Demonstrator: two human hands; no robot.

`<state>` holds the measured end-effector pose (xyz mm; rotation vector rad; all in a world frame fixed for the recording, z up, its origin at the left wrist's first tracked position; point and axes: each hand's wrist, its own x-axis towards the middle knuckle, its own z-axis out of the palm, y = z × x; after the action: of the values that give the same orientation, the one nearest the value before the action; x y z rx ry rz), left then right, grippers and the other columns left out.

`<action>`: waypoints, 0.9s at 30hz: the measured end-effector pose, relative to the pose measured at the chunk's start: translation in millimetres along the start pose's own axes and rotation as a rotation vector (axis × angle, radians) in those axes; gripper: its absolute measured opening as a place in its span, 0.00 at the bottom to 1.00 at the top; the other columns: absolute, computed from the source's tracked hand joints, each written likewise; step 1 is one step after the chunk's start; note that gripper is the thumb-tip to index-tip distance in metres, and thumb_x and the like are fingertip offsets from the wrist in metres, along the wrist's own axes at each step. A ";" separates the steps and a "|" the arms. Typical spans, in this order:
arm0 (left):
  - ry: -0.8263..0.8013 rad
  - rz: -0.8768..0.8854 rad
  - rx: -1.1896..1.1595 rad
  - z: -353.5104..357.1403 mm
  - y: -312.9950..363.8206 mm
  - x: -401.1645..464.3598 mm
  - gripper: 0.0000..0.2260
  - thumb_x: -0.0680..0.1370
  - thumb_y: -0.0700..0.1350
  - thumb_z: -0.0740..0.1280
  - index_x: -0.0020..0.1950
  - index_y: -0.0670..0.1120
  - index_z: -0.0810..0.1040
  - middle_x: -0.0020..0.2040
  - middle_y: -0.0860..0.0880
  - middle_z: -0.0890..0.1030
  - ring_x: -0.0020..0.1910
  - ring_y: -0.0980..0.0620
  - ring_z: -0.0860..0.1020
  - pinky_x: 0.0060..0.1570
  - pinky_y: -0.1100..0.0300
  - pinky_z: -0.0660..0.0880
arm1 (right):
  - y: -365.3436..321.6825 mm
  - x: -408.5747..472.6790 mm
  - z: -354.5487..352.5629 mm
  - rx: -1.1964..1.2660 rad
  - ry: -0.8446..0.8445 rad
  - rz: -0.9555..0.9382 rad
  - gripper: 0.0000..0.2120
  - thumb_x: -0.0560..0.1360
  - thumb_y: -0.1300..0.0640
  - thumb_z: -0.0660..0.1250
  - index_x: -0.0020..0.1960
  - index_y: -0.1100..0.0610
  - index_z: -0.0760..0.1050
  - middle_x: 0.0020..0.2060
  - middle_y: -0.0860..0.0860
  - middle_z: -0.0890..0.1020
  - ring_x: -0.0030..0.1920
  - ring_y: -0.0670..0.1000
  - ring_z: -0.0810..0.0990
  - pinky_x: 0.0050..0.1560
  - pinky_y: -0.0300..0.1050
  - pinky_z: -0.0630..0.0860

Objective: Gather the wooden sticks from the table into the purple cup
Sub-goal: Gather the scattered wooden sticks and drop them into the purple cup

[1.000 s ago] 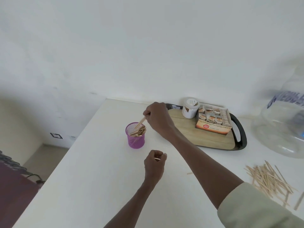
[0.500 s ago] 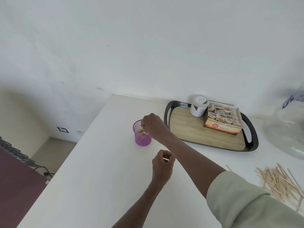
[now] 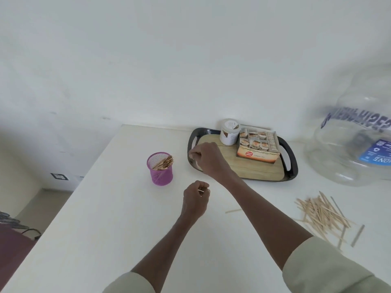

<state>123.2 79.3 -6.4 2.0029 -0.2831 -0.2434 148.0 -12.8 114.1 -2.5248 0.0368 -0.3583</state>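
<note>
Right hand (image 3: 208,158) hovers at centre frame over the tray's (image 3: 293,166) left edge, fingers curled, empty as far as can be seen. Left hand (image 3: 195,200) below it pinches something thin. On the white bench (image 3: 105,229), a heap of wooden sticks (image 3: 323,212) lies lower right; the purple cup (image 3: 160,168), left of centre, holds more.

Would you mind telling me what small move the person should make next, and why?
Probably bring the left hand over to the cup and drop its stick in. That hand pinches a stick beside the cup, while the right hand is near the tray with nothing visibly in it. The pile can follow.
</note>
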 end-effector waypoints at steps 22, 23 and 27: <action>-0.221 0.218 0.619 101.1 10.7 -35.2 0.07 0.77 0.40 0.60 0.43 0.45 0.77 0.44 0.49 0.73 0.46 0.47 0.74 0.41 0.57 0.69 | 205.0 -195.7 -50.5 -0.314 -0.162 0.642 0.09 0.74 0.56 0.70 0.40 0.59 0.74 0.45 0.55 0.78 0.52 0.56 0.76 0.44 0.45 0.69; -0.216 0.221 0.652 103.7 12.6 -35.3 0.07 0.77 0.39 0.60 0.46 0.44 0.78 0.46 0.47 0.74 0.47 0.46 0.74 0.42 0.56 0.71 | 207.5 -197.3 -47.4 -0.346 -0.142 0.603 0.05 0.76 0.58 0.68 0.46 0.61 0.76 0.48 0.55 0.80 0.55 0.56 0.76 0.49 0.46 0.71; -0.256 0.183 0.836 113.9 22.5 -37.8 0.08 0.80 0.36 0.56 0.52 0.40 0.74 0.53 0.43 0.74 0.54 0.44 0.75 0.43 0.55 0.70 | 204.9 -192.1 -44.8 -0.423 -0.128 0.564 0.09 0.75 0.67 0.59 0.50 0.62 0.76 0.49 0.57 0.81 0.55 0.57 0.77 0.48 0.47 0.73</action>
<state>51.7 -15.9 -33.2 2.7438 -0.8337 -0.2937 -38.2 -187.3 -11.6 -2.7894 0.8317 0.0484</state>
